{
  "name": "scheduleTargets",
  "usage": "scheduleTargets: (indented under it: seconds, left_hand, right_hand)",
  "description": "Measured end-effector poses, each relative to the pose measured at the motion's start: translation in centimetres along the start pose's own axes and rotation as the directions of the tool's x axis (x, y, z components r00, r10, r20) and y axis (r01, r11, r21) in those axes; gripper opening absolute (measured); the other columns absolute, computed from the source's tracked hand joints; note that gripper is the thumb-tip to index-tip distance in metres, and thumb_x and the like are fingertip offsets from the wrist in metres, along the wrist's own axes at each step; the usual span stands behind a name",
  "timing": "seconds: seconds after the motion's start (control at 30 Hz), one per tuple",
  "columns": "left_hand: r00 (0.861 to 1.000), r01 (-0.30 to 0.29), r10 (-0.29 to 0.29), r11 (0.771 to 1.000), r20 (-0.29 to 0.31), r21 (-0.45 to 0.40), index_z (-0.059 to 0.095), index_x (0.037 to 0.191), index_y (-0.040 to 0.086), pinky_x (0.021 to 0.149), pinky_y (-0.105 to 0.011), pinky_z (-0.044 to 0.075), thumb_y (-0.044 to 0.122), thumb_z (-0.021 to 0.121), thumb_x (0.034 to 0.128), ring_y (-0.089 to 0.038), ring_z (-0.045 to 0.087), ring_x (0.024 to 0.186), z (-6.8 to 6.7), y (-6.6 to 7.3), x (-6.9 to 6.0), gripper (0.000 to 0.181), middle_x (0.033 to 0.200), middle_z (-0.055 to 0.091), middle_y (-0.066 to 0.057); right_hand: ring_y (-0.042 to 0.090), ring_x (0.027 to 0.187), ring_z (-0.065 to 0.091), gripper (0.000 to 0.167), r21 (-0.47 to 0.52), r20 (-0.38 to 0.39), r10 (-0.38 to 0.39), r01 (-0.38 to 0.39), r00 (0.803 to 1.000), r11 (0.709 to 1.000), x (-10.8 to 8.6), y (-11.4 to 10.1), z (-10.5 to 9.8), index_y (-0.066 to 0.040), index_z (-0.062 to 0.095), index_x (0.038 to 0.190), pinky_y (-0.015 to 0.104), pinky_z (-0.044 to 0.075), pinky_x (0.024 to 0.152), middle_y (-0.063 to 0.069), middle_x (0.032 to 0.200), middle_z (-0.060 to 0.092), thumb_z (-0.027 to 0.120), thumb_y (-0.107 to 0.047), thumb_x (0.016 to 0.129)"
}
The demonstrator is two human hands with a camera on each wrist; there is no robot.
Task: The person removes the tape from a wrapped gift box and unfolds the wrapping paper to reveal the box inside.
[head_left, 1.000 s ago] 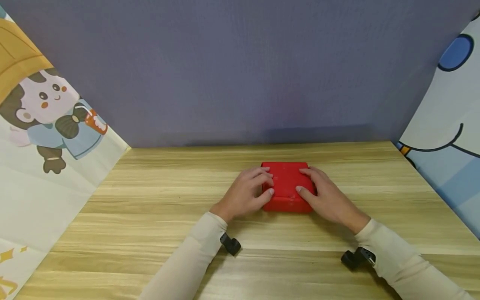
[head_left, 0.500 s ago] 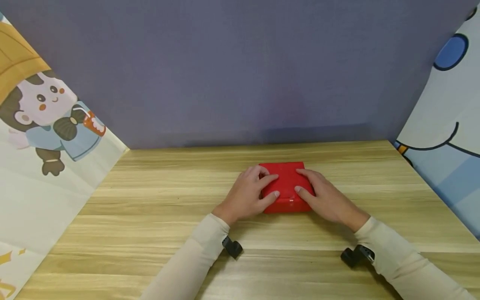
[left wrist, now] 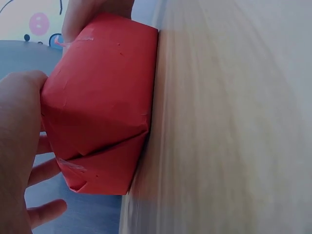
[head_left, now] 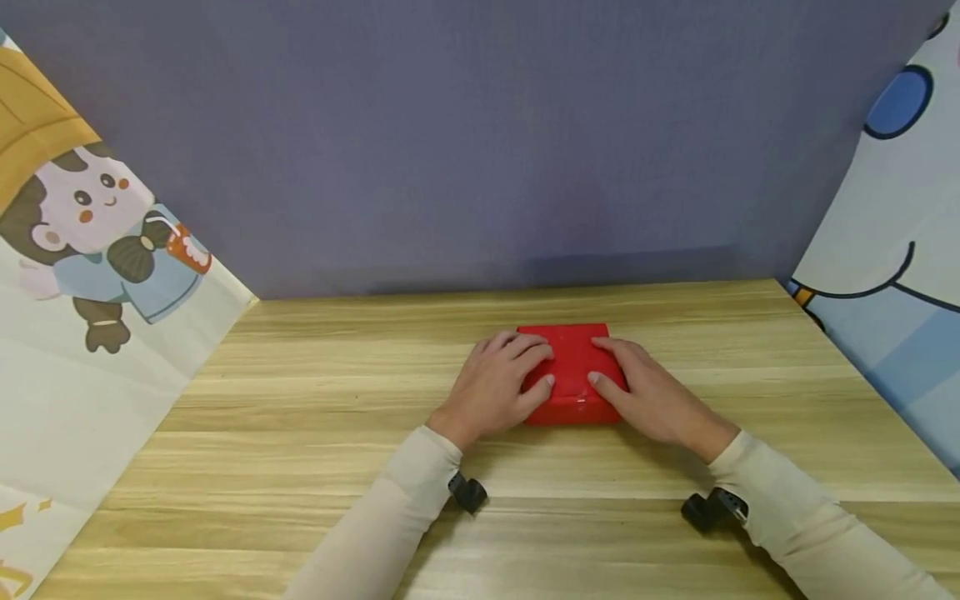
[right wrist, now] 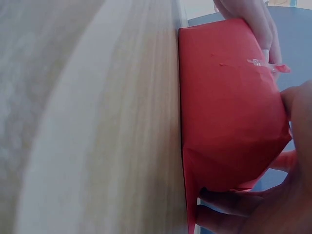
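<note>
A box wrapped in red paper (head_left: 573,367) lies on the wooden table. My left hand (head_left: 495,383) holds its left end, thumb and fingers over the top edge. In the left wrist view, the thumb of the left hand (left wrist: 19,126) touches the upper edge, several fingers spread behind, and that end (left wrist: 102,161) shows creased folds. At the other end, the right hand (head_left: 656,396) grips the box with thumb and forefinger on top. In the right wrist view, lower fingers of the right hand (right wrist: 278,204) curl beside a paper flap (right wrist: 191,190). The far side is hidden.
The wooden table (head_left: 300,450) ends at a grey-blue panel (head_left: 480,150) at the back. Cartoon-printed sheets stand at the left (head_left: 82,400) and right (head_left: 892,208). Black wrist cameras (head_left: 468,493) sit on both sleeves.
The left hand's fingers bend down at the left end, then spread back over the top edge. The box shifts slightly left in the view. The right hand stays nearly still.
</note>
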State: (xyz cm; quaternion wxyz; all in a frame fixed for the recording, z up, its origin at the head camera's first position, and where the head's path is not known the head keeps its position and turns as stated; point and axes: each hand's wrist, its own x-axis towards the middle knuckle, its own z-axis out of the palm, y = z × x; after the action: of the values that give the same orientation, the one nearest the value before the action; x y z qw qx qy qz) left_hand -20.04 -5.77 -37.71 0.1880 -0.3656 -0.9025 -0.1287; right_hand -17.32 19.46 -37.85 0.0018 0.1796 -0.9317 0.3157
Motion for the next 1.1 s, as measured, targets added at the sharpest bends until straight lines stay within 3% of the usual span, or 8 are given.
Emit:
scheduleTargets:
  seconds: [0.3, 0.43, 0.57, 0.7, 0.87, 0.97, 1.1]
  left_hand:
    - [0.999, -0.005, 0.003, 0.998, -0.035, -0.062, 0.066, 0.114, 0.020, 0.096, -0.037, 0.048, 0.035, 0.057, 0.0955, -0.017, 0.054, 0.115, 0.3, -0.3, 0.2, 0.026, 0.124, 0.064, 0.005]
    - [0.999, 0.014, -0.016, 0.996, -0.028, -0.093, 0.064, 0.122, 0.019, 0.095, -0.034, 0.048, 0.036, 0.058, 0.0952, -0.016, 0.054, 0.114, 0.4, -0.3, 0.2, 0.032, 0.123, 0.065, 0.004]
    - [1.000, -0.010, 0.008, 0.997, -0.028, -0.077, 0.064, 0.133, 0.021, 0.096, -0.033, 0.048, 0.037, 0.058, 0.0962, -0.017, 0.053, 0.114, 0.4, -0.4, 0.2, 0.041, 0.129, 0.064, 0.003]
    - [0.998, -0.048, 0.043, 0.994, -0.054, -0.093, 0.069, 0.128, 0.019, 0.099, -0.032, 0.046, 0.036, 0.059, 0.0967, -0.017, 0.054, 0.115, 0.4, -0.7, 0.1, 0.037, 0.129, 0.064, 0.003]
    - [0.996, -0.060, 0.048, 0.985, -0.076, -0.162, 0.071, 0.124, 0.015, 0.103, -0.029, 0.044, 0.027, 0.060, 0.0976, -0.014, 0.057, 0.117, 0.4, -1.3, 0.1, 0.031, 0.128, 0.066, 0.003]
    - [0.997, -0.038, 0.025, 0.981, -0.069, -0.189, 0.072, 0.121, 0.015, 0.103, -0.027, 0.044, 0.025, 0.062, 0.0971, -0.013, 0.057, 0.118, 0.3, -1.4, 0.1, 0.028, 0.128, 0.066, 0.004]
    - [0.997, 0.050, -0.060, 0.974, -0.040, -0.223, 0.075, 0.114, 0.017, 0.099, -0.028, 0.047, 0.026, 0.067, 0.0951, -0.012, 0.058, 0.116, -0.2, -0.8, 0.3, 0.023, 0.125, 0.068, 0.005]
  right_hand:
    - [0.041, 0.138, 0.035, 0.064, -0.001, 0.000, 0.003, -0.003, 1.000, 1.000, -0.1, 0.0, -0.1, -0.005, 0.036, 0.152, 0.062, 0.029, 0.112, 0.020, 0.152, 0.037, 0.058, -0.037, 0.101]
    - [0.041, 0.138, 0.035, 0.064, -0.004, 0.003, 0.007, -0.007, 1.000, 1.000, -0.1, 0.1, -0.1, -0.005, 0.036, 0.152, 0.062, 0.030, 0.111, 0.020, 0.152, 0.037, 0.058, -0.037, 0.101]
    - [0.041, 0.138, 0.035, 0.065, -0.008, 0.005, 0.004, -0.004, 1.000, 1.000, -0.1, 0.1, -0.1, -0.005, 0.035, 0.152, 0.062, 0.030, 0.111, 0.021, 0.152, 0.037, 0.058, -0.037, 0.101]
    - [0.041, 0.138, 0.035, 0.065, -0.012, 0.001, -0.004, 0.004, 1.000, 1.000, -0.1, 0.1, -0.1, -0.004, 0.035, 0.152, 0.062, 0.030, 0.111, 0.021, 0.152, 0.037, 0.058, -0.037, 0.101]
    - [0.041, 0.138, 0.035, 0.065, -0.008, -0.002, -0.006, 0.006, 1.000, 1.000, 0.0, 0.2, 0.0, -0.004, 0.035, 0.152, 0.061, 0.029, 0.112, 0.021, 0.152, 0.037, 0.057, -0.038, 0.101]
    - [0.041, 0.139, 0.035, 0.065, -0.006, 0.001, -0.003, 0.003, 1.000, 1.000, 0.0, 0.2, 0.0, -0.004, 0.035, 0.152, 0.061, 0.029, 0.112, 0.020, 0.152, 0.037, 0.057, -0.039, 0.101]
    - [0.041, 0.139, 0.034, 0.066, -0.001, 0.007, -0.001, 0.001, 1.000, 1.000, 0.1, 0.2, -0.1, -0.004, 0.034, 0.153, 0.061, 0.028, 0.112, 0.021, 0.153, 0.036, 0.056, -0.038, 0.102]
